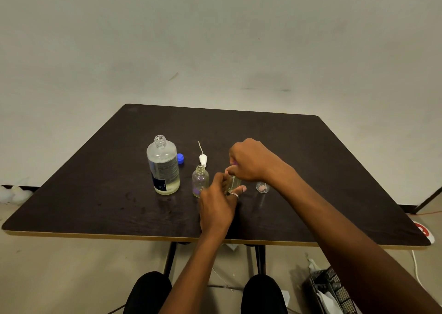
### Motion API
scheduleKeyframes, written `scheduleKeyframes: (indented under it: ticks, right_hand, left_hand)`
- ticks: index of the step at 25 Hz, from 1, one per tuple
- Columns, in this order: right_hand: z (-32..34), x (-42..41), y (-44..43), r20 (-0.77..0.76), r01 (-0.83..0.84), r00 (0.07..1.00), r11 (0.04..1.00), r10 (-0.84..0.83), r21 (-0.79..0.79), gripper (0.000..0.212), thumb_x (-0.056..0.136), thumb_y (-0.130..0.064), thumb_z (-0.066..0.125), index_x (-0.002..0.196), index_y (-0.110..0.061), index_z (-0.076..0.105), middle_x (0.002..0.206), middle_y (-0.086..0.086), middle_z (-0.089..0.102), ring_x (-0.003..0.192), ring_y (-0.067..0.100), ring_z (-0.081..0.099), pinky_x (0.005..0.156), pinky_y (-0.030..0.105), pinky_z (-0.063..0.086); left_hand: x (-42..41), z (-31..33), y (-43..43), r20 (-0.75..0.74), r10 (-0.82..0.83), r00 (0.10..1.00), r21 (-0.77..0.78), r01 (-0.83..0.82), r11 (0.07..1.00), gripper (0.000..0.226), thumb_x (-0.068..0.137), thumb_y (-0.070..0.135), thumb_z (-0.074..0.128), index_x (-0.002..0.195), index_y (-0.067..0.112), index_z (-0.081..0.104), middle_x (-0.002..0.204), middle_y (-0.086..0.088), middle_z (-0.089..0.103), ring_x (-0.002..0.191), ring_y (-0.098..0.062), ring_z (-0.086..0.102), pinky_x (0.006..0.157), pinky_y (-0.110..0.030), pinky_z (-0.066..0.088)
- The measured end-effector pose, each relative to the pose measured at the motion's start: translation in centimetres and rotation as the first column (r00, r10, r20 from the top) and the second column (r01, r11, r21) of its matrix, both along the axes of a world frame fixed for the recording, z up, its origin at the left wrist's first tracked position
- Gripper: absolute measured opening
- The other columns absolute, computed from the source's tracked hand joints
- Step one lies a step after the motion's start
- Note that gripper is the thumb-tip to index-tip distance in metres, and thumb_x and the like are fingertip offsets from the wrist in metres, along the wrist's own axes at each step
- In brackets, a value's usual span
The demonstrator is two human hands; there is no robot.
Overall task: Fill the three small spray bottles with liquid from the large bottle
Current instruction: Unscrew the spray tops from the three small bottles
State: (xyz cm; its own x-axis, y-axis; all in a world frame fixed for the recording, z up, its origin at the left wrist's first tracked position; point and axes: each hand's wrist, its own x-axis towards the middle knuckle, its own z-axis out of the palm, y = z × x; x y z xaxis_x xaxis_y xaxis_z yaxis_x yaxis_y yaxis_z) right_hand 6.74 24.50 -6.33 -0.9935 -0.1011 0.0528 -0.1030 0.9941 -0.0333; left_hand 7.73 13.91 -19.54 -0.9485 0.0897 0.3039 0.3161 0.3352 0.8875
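Small spray bottle (233,183), clear, with pale yellowish liquid inside, clamped upright between both hands near the middle of the table. Resting on the tabletop or lifted just off it: cannot tell, base hidden by fingers. Left hand (216,203) wrapped round the body from the near side, thumb on one flank, fingers curled round the other, a silver ring (235,195) on one finger. Right hand (251,160) arched over from above, fingertips pinched tight on the bottle's top; a sliver of purple visible under those fingers, too hidden to name.

Just left of the grip, almost touching the left hand's knuckles: second small bottle (200,181), clear, upright, neck uncapped. Just beyond that one, left of the grip and farther back: white spray head (202,158) lying on the table, thin dip tube pointing away. Farther left again, well apart from the grip: large bottle (163,167), upright, neck open, dark label on the side, pale liquid only in the lower part. Blue cap (180,158) just beside the large bottle's far right shoulder.

Right of the grip, close under the right wrist: third small clear bottle (262,187), pinkish patch showing through, details too small to tell.

All of it on a dark brown table (323,160) with a light edge band, set against a plain pale wall. Below the near edge: two dark-clad knees, black table legs, a dark mesh crate (334,289) on the floor at the lower right.
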Motion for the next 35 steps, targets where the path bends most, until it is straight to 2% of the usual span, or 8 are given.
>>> scheduleKeyframes:
  ticks: [5,9,14,18,21,27,30,35]
  right_hand:
    - [0.8,0.3,0.1,0.042,-0.092,0.995,0.996,0.093,-0.021,0.005,0.083,-0.012,0.067,0.086,-0.014,0.070,0.084,-0.001,0.068,0.077,0.015,0.062,0.064,0.023,0.049]
    - [1.1,0.7,0.1,0.067,-0.167,0.983,0.984,0.171,-0.060,0.022,0.079,0.002,0.061,0.088,-0.014,0.074,0.089,-0.002,0.071,0.083,0.013,0.065,0.078,0.029,0.055]
    - [0.8,0.7,0.7,0.061,-0.100,0.993,0.991,0.106,-0.090,0.029,0.081,-0.026,0.073,0.109,-0.018,0.069,0.104,-0.003,0.069,0.091,0.015,0.065,0.080,0.031,0.055]
    - [1.2,0.7,0.4,-0.020,0.055,0.998,0.998,-0.055,-0.022,0.041,0.084,-0.054,0.063,0.067,-0.017,0.060,0.065,0.000,0.060,0.063,0.019,0.060,0.058,0.031,0.050]
    - [1.0,0.8,-0.2,-0.049,0.100,0.994,0.994,-0.098,0.042,0.046,0.084,-0.054,0.063,0.061,-0.017,0.050,0.061,0.000,0.052,0.060,0.020,0.057,0.058,0.032,0.049]
    - [1.2,0.5,0.1,0.071,-0.058,0.996,0.997,0.061,-0.041,0.002,0.083,-0.016,0.068,0.084,-0.017,0.068,0.083,-0.002,0.066,0.076,0.015,0.062,0.070,0.029,0.055]
    - [1.4,0.6,0.4,0.092,-0.132,0.986,0.987,0.140,-0.089,0.019,0.080,-0.002,0.064,0.088,-0.018,0.071,0.090,-0.005,0.068,0.084,0.011,0.063,0.075,0.025,0.053]
    - [1.4,0.4,0.5,0.065,-0.109,0.991,0.989,0.116,-0.096,0.026,0.082,-0.024,0.071,0.107,-0.020,0.068,0.101,-0.005,0.067,0.089,0.013,0.063,0.080,0.032,0.055]
  left_hand:
    - [-0.1,-0.1,0.0,0.003,-0.019,1.000,0.017,0.019,1.000,0.034,0.077,0.043,0.081,0.100,0.032,0.059,0.090,0.012,0.072,0.085,-0.002,0.069,0.075,-0.035,0.060]
    - [-0.2,-0.2,0.0,-0.001,-0.021,1.000,0.021,0.021,1.000,0.033,0.077,0.043,0.081,0.096,0.032,0.058,0.088,0.012,0.072,0.082,-0.002,0.069,0.073,-0.035,0.060]
    - [-0.2,-0.2,0.0,0.013,-0.021,1.000,0.017,0.021,1.000,0.034,0.077,0.044,0.081,0.100,0.033,0.058,0.088,0.012,0.072,0.083,-0.003,0.068,0.074,-0.037,0.060]
    - [-0.2,-0.3,0.0,0.009,-0.019,1.000,0.021,0.019,1.000,0.036,0.077,0.045,0.080,0.102,0.031,0.059,0.092,0.011,0.072,0.086,-0.003,0.068,0.076,-0.037,0.060]
    - [-0.2,-0.2,0.1,0.008,-0.006,1.000,0.024,0.005,1.000,0.035,0.076,0.044,0.081,0.101,0.034,0.059,0.091,0.013,0.071,0.084,-0.002,0.068,0.076,-0.036,0.060]
    - [-0.2,-0.3,0.0,-0.003,-0.010,1.000,-0.006,0.010,1.000,0.037,0.076,0.046,0.080,0.102,0.032,0.058,0.088,0.010,0.071,0.082,-0.004,0.068,0.073,-0.036,0.060]
    - [-0.2,-0.2,0.0,-0.001,-0.009,1.000,-0.013,0.008,1.000,0.038,0.076,0.045,0.081,0.104,0.032,0.058,0.093,0.011,0.072,0.086,-0.004,0.068,0.075,-0.035,0.061]
    - [-0.2,-0.2,0.0,0.003,-0.008,1.000,-0.008,0.008,1.000,0.036,0.076,0.044,0.081,0.100,0.032,0.057,0.091,0.010,0.071,0.085,-0.005,0.068,0.074,-0.036,0.060]
